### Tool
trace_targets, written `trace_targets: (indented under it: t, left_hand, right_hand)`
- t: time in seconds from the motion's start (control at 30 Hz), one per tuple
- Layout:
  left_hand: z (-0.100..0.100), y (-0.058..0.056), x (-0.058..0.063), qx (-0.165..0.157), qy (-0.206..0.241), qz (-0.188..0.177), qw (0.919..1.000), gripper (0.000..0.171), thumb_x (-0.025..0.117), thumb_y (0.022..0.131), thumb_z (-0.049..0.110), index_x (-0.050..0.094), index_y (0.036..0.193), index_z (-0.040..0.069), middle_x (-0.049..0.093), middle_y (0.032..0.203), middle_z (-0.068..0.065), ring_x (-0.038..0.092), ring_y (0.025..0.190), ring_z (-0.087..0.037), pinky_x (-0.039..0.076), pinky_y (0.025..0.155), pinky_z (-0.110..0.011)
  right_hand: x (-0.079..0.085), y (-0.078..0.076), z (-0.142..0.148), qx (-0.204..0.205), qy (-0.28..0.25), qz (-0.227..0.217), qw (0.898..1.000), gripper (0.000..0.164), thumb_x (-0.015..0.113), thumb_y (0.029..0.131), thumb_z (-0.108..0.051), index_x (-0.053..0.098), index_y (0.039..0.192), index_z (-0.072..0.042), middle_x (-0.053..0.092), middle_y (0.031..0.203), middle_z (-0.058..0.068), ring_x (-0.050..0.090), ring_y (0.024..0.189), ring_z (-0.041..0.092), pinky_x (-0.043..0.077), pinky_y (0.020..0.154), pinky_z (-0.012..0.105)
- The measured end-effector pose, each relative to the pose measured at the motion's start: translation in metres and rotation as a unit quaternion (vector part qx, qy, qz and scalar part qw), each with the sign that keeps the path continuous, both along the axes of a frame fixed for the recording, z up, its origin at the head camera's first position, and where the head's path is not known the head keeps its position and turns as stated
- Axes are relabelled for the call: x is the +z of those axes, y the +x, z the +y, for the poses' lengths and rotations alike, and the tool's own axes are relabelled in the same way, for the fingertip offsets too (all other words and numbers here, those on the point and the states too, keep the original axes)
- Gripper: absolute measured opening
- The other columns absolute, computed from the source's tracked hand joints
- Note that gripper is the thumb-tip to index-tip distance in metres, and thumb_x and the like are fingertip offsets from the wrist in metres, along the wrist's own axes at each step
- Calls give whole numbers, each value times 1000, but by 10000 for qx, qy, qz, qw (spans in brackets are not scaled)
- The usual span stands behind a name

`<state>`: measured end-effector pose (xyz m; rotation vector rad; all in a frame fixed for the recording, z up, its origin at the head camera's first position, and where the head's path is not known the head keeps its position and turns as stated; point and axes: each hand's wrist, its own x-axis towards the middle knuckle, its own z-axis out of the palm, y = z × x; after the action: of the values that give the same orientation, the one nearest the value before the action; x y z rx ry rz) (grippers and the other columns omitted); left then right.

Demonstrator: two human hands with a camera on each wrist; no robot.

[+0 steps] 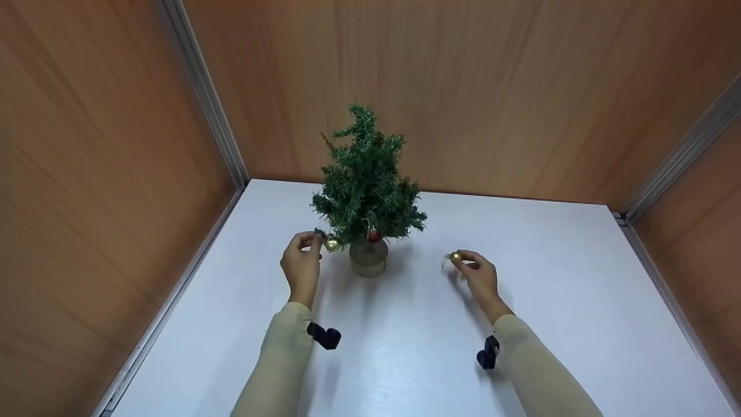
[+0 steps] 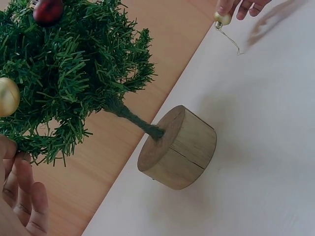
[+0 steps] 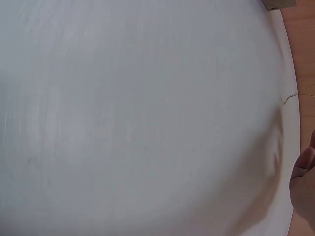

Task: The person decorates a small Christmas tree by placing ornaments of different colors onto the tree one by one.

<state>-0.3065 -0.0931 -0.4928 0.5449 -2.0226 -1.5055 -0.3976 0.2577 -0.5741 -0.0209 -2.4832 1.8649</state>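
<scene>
A small artificial Christmas tree (image 1: 367, 179) stands upright on a round wooden base (image 2: 183, 157). My left hand (image 1: 302, 263) pinches the tip of a low branch on its left side, beside a hanging gold bauble (image 1: 332, 245). A red bauble (image 1: 374, 236) hangs low at the front. To the right of the tree and apart from it, my right hand (image 1: 479, 279) holds another gold bauble (image 2: 223, 18) between thumb and fingers. From that bauble dangles a thin gold string (image 2: 231, 39). Only part of my right hand (image 3: 304, 184) shows in the right wrist view, its bauble out of frame.
The white table (image 1: 556, 260) lies under both hands. Wood-grain panels (image 1: 474, 92) enclose it at the back and sides, with metal strips (image 1: 205, 87) at the corners. A small black device (image 1: 324, 336) sits at each wrist.
</scene>
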Motion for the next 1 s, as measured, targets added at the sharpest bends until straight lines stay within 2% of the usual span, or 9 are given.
trace_targets:
  t: [0.1,0.23,0.33,0.57,0.77,1.0]
  left_hand:
    - [0,0,0,-7,49,5,10000,18,64,97,26,69,105,11,68,94,-5,64,72,-20,49,61,-29]
    - [0,2,0,-28,124,77,9999,18,64,97,26,68,104,10,67,94,-5,66,78,-32,48,61,-28]
    - [1,2,0,-31,145,82,9999,18,63,97,26,68,104,10,67,94,-5,67,80,-35,48,60,-28]
    - [3,2,1,-38,179,84,9998,17,64,97,26,68,103,10,67,93,-5,67,78,-31,47,60,-27]
    - [4,3,0,-41,204,121,9997,17,64,97,27,68,103,12,67,94,-4,66,76,-26,49,62,-29]
    - [6,5,-1,-65,214,167,9996,17,63,97,28,68,104,12,67,94,-4,65,77,-27,50,63,-31]
  right_hand:
    - [4,2,0,22,-70,69,9999,43,76,86,-39,69,119,-11,65,117,6,54,91,16,49,74,35]
    - [7,4,0,53,-115,101,9999,42,76,86,-40,70,118,-13,65,116,4,55,92,15,49,73,37]
    - [10,6,0,65,-138,127,9998,42,75,87,-39,70,119,-13,65,116,4,55,93,15,49,76,39]
    - [16,10,-2,80,-165,347,9992,38,76,87,-35,70,117,-12,66,115,5,56,94,16,45,76,27]
    - [23,15,-4,122,-58,485,9987,39,75,88,-37,70,117,-12,67,115,5,54,96,16,43,78,27]
    - [35,18,-6,114,-22,704,9975,38,74,88,-35,70,117,-11,67,114,7,54,96,17,44,75,23]
